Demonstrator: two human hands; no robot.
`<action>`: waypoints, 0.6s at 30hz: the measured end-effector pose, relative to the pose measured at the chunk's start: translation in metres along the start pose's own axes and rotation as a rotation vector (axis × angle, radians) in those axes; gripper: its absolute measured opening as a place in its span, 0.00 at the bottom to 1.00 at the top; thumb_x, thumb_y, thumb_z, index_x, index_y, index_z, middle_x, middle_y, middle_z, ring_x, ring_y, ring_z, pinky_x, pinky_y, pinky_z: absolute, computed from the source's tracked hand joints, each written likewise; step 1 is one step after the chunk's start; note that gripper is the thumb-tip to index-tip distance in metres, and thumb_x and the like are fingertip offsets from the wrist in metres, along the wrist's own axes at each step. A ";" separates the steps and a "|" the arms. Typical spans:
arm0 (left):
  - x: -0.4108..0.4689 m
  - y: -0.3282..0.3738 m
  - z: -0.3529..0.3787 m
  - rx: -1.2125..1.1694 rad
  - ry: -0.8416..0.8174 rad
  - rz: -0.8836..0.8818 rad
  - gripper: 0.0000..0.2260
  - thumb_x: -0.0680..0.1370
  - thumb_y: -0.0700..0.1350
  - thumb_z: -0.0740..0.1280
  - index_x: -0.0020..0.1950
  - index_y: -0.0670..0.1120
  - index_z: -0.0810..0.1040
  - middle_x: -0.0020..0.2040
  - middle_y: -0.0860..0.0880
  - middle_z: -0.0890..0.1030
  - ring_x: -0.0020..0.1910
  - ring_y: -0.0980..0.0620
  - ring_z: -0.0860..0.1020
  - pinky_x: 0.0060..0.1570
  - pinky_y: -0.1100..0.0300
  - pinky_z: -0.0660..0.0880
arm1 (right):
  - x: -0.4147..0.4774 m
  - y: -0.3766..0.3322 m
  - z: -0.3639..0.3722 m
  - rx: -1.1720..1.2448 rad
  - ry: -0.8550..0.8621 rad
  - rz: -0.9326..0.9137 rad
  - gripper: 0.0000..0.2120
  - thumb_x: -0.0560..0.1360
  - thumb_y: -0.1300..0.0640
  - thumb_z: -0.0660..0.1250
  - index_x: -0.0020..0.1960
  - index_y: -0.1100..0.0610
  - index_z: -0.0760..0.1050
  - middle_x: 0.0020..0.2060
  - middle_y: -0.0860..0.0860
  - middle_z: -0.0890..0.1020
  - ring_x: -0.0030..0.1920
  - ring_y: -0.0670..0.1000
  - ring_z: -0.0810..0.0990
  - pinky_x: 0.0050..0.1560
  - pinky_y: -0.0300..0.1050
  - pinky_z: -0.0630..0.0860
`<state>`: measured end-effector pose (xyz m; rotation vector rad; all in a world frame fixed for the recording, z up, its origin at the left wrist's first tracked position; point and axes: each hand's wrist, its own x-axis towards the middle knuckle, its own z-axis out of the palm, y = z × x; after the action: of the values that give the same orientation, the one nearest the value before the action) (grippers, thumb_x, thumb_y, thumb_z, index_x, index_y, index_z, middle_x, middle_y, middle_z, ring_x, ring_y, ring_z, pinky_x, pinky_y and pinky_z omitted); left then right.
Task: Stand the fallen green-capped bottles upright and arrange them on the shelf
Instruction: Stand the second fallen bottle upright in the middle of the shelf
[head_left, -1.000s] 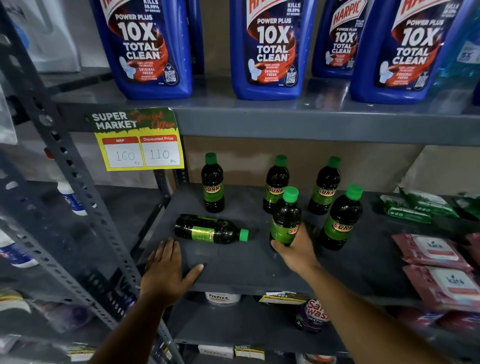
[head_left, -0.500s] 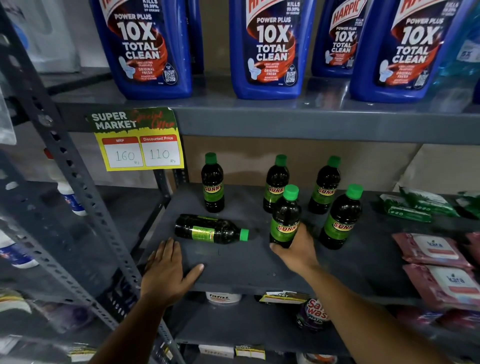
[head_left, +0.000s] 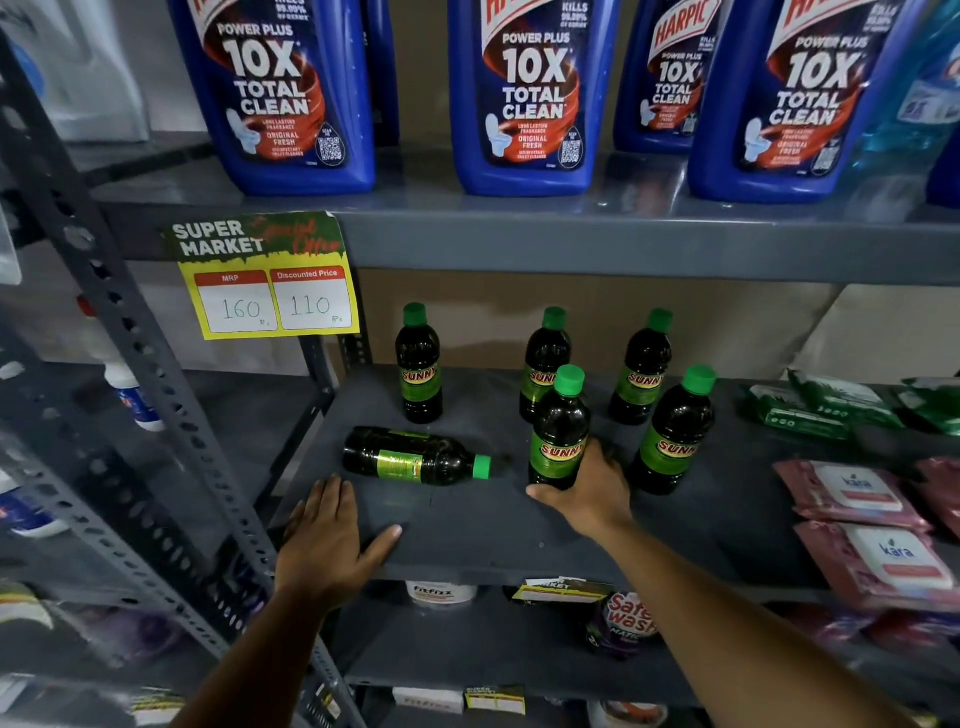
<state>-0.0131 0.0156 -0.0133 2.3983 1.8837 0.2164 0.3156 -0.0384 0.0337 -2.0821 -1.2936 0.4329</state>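
Several dark green-capped bottles stand on the grey shelf (head_left: 467, 540). One fallen bottle (head_left: 415, 457) lies on its side at the front left, cap pointing right. My right hand (head_left: 587, 493) is wrapped around the base of an upright front bottle (head_left: 558, 431). Another upright bottle (head_left: 672, 431) stands just right of it. Three more stand in a back row: left (head_left: 418, 364), middle (head_left: 543, 358), right (head_left: 641, 369). My left hand (head_left: 327, 540) rests flat on the shelf's front left edge, fingers spread, a little below the fallen bottle.
Large blue cleaner bottles (head_left: 524, 98) fill the shelf above. A price tag (head_left: 267, 278) hangs from that shelf's edge. Green packets (head_left: 815, 405) and pink wipe packs (head_left: 862, 519) lie to the right. A perforated grey upright (head_left: 135, 395) runs down the left.
The bottle in my right hand has gone from slightly tilted to upright. My left hand has stayed in place.
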 end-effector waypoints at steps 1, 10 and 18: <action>0.000 0.000 0.000 0.003 -0.003 -0.001 0.51 0.68 0.77 0.39 0.78 0.42 0.48 0.80 0.43 0.50 0.78 0.47 0.47 0.76 0.49 0.48 | 0.000 -0.001 0.000 0.004 -0.004 0.006 0.37 0.58 0.39 0.80 0.59 0.52 0.66 0.59 0.53 0.77 0.62 0.59 0.74 0.59 0.56 0.73; 0.003 -0.003 0.004 0.024 0.001 -0.003 0.53 0.67 0.78 0.37 0.78 0.41 0.48 0.80 0.43 0.51 0.78 0.46 0.47 0.76 0.49 0.47 | -0.048 -0.007 0.021 0.091 0.387 -0.257 0.36 0.64 0.38 0.74 0.64 0.57 0.69 0.56 0.56 0.74 0.59 0.58 0.71 0.59 0.58 0.67; 0.003 -0.001 0.001 -0.004 -0.008 -0.008 0.53 0.66 0.78 0.36 0.78 0.41 0.49 0.80 0.43 0.51 0.78 0.46 0.47 0.77 0.48 0.47 | -0.051 -0.060 0.055 -0.154 -0.167 -0.588 0.30 0.75 0.51 0.67 0.74 0.55 0.63 0.75 0.57 0.61 0.74 0.58 0.62 0.72 0.49 0.64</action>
<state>-0.0134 0.0184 -0.0142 2.3848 1.8877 0.2092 0.2201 -0.0456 0.0306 -1.6912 -2.0011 0.2499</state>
